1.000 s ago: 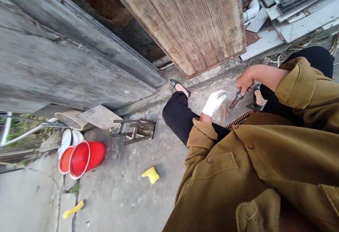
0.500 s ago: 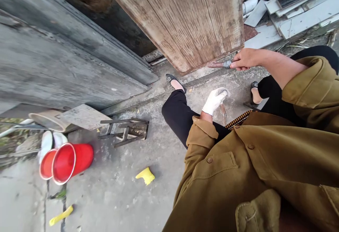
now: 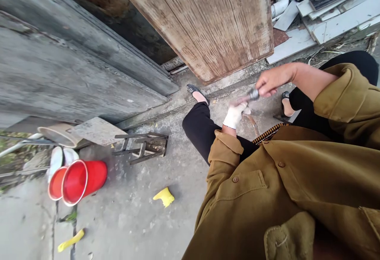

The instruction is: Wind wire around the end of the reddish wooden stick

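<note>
My bare right hand (image 3: pixel 270 82) is closed round a short brown stick (image 3: pixel 240 99) with grey metal wire (image 3: pixel 253 94) wound about it. The stick is smeared by motion and slants down to the left. Its far end lies over or against my left hand (image 3: pixel 233 116), which wears a white glove and has its fingers curled together. What those fingers grip is hidden. Just beyond the glove a thin brownish, curved thing (image 3: pixel 253 124) shows above the ground; whether my left hand holds it I cannot tell.
A weathered wooden door panel (image 3: pixel 213 26) stands ahead, near my feet. Broken boards and tiles (image 3: pixel 323 18) are heaped at the upper right. To the left are a small wooden stool (image 3: pixel 144 149), red buckets (image 3: pixel 96 177) and yellow pieces (image 3: pixel 165 197) on the concrete.
My right hand has swung the stick down and left, from beside the door's lower edge to my gloved left hand. The left hand has shifted slightly down and left.
</note>
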A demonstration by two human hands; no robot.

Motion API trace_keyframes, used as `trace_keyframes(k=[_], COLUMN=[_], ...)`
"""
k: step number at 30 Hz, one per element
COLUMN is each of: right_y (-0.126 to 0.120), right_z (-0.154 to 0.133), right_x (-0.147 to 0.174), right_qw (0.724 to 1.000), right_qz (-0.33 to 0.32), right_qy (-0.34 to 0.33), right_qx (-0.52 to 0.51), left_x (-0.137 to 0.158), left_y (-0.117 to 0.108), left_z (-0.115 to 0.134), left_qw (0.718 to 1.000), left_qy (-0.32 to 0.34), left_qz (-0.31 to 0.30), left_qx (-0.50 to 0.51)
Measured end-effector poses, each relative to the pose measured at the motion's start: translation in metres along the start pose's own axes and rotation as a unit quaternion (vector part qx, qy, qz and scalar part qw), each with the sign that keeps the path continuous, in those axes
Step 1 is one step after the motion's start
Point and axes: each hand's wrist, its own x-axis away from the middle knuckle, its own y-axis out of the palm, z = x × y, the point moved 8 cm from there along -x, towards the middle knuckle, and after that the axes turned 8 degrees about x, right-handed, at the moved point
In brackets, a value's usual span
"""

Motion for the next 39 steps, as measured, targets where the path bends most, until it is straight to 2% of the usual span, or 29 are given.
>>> trace_keyframes(k=[1,3,4,6,8,11,13,15,18,20,23,24,26,28,30,32,34,37,39], right_y=[-0.02,-0.054,-0.065,-0.077,-0.081,-0.08,-0.073,-0.062,-0.034,-0.009,0.023,0.028,0.021,-0.007,-0.04,-0.059,-0.066,-0.065,-0.059], right_z=[-0.002,0.007,0.015,0.032,0.045,0.052,0.052,0.054,0.064,0.066,0.05,0.041,0.019,-0.002,-0.006,0.005,0.02,0.036,0.039], right_x=[0.006,0.018,0.022,0.026,0.023,0.01,0.0,-0.01,-0.018,-0.019,-0.014,-0.011,-0.006,0.0,0.012,0.017,0.014,0.002,-0.008], right_qw=[0.994,0.953,0.93,0.904,0.903,0.903,0.878,0.863,0.884,0.913,0.952,0.962,0.987,0.998,0.973,0.949,0.94,0.926,0.905], right_qz=[0.089,0.246,0.301,0.378,0.406,0.362,0.295,0.226,0.11,0.017,-0.108,-0.127,-0.087,0.055,0.21,0.303,0.336,0.301,0.257], right_qy=[-0.02,-0.034,-0.024,0.018,0.083,0.194,0.248,0.274,0.301,0.293,0.214,0.177,0.09,-0.011,-0.065,-0.032,0.053,0.181,0.232], right_qx=[-0.066,-0.177,-0.207,-0.201,-0.114,0.129,0.284,0.359,0.339,0.285,0.193,0.166,0.105,0.015,-0.069,-0.077,-0.015,0.136,0.247], left_x=[0.0,0.0,0.0,-0.001,0.0,0.001,0.001,0.002,0.003,0.003,0.001,0.0,-0.001,-0.001,-0.002,-0.003,-0.002,0.001,0.004], left_y=[-0.002,0.0,0.002,0.009,0.013,0.015,0.012,0.01,0.004,-0.001,-0.013,-0.017,-0.026,-0.028,-0.021,-0.009,-0.001,0.005,0.01], left_z=[0.001,0.002,0.002,0.002,0.004,0.007,0.009,0.01,0.014,0.014,0.011,0.009,0.007,0.006,0.009,0.012,0.013,0.018,0.025], left_qw=[0.998,0.99,0.986,0.985,0.987,0.992,0.994,0.994,0.994,0.995,0.995,0.994,0.989,0.984,0.986,0.993,0.997,1.0,0.999], left_qy=[0.01,0.021,0.016,-0.001,-0.011,-0.014,-0.012,-0.007,0.007,0.014,0.023,0.027,0.038,0.049,0.054,0.042,0.017,-0.011,-0.013], left_qz=[0.009,0.006,-0.003,-0.022,-0.036,-0.036,-0.028,-0.027,-0.026,-0.016,0.03,0.051,0.103,0.127,0.102,0.052,0.029,0.019,0.017], left_qx=[0.054,0.142,0.167,0.172,0.154,0.118,0.108,0.107,0.103,0.099,0.09,0.089,0.097,0.113,0.117,0.097,0.062,-0.008,-0.044])
